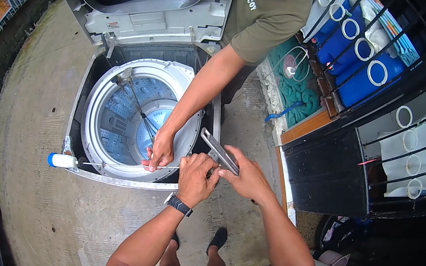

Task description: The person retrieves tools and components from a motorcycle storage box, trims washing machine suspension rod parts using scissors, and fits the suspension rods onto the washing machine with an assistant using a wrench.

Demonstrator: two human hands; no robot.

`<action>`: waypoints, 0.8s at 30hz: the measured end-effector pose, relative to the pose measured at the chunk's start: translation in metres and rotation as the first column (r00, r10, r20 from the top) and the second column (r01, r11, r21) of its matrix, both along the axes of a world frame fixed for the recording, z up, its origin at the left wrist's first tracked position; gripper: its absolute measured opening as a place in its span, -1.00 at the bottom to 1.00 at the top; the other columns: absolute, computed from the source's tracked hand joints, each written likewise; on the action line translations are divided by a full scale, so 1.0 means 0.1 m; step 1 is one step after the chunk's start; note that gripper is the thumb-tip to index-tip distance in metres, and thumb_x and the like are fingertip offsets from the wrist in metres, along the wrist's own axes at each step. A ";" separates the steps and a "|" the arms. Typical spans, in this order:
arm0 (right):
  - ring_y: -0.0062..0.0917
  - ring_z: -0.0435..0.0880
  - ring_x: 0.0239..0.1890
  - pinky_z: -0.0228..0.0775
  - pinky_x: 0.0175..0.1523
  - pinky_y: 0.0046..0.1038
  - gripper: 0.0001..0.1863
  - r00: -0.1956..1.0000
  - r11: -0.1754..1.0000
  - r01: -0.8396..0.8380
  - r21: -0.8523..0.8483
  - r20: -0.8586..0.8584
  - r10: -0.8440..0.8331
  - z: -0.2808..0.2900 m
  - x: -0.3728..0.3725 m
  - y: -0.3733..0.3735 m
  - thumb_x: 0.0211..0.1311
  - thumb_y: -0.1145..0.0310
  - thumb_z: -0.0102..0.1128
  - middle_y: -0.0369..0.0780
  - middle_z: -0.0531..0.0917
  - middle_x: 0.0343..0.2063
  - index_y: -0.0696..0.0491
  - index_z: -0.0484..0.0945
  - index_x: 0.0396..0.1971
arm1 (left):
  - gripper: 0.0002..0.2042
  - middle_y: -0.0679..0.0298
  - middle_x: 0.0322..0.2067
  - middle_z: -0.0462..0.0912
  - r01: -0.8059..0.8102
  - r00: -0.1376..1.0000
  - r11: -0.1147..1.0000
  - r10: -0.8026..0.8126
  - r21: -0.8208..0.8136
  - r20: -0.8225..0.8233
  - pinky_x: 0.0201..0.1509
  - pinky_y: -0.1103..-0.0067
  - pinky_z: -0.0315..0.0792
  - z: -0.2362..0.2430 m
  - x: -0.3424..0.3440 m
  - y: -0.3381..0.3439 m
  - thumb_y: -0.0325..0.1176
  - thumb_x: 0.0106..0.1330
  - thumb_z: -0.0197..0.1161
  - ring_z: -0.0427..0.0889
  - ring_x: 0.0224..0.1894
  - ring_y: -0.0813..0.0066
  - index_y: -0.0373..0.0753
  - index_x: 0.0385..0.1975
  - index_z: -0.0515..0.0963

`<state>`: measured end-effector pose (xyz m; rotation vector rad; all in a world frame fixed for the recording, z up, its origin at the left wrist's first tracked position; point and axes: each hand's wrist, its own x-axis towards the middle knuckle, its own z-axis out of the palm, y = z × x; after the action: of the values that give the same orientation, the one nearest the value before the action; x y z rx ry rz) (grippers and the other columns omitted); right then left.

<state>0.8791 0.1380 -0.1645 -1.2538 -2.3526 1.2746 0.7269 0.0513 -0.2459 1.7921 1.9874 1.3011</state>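
A thin metal rod lies across the near rim of a washing machine tub. At its left end is a white cylinder with a blue end, by the machine's front left corner. My left hand, with a watch at the wrist, is closed around the rod's right end. Close beside it, my right hand grips a grey metal tool with two long parallel bars, which looks like pliers; its working end is hidden by my fingers. Another person's hand pinches the rod over the tub.
Several more thin rods lean inside the tub. The machine's raised lid stands behind it. The other person's arm reaches over the tub from the far side. At right are a black metal grille and blue drums. Concrete floor surrounds the machine.
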 end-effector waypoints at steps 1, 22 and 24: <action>0.04 0.68 -0.22 0.45 -0.08 -0.06 -0.48 0.993 0.990 0.092 -0.109 -0.061 -0.099 0.07 0.03 -0.07 0.34 0.39 0.27 0.01 0.68 -0.28 0.02 0.45 0.30 | -0.88 0.32 -0.33 0.57 -0.001 1.000 1.000 0.001 0.000 0.000 -0.03 0.37 0.21 -0.01 0.00 -0.01 -0.31 0.19 0.42 0.53 -0.20 0.30 -0.14 -0.35 0.64; -0.04 0.66 -0.30 0.57 -0.18 -0.08 -0.27 0.996 0.970 -0.048 0.237 0.085 0.028 0.02 0.42 -0.91 0.34 0.47 0.11 -0.04 0.50 -0.21 -0.14 0.24 0.52 | -0.89 0.33 -0.39 0.55 -0.013 1.000 1.000 0.013 -0.004 -0.023 -0.08 0.37 0.21 0.03 0.01 0.01 -0.29 0.21 0.38 0.52 -0.26 0.28 -0.15 -0.42 0.63; -0.05 0.66 -0.29 0.57 -0.19 -0.09 -0.27 0.974 0.903 0.165 0.396 -0.210 -0.085 0.17 0.31 -0.94 0.33 0.48 0.11 -0.04 0.51 -0.21 -0.16 0.25 0.52 | -0.89 0.33 -0.39 0.55 -0.018 1.000 1.000 0.018 -0.010 -0.017 -0.08 0.37 0.21 0.05 0.00 0.01 -0.30 0.21 0.39 0.52 -0.26 0.28 -0.14 -0.42 0.63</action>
<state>0.9103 0.0440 -0.1474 -1.0747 -2.2074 0.7615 0.7272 0.0525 -0.2412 1.7908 2.0193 1.2828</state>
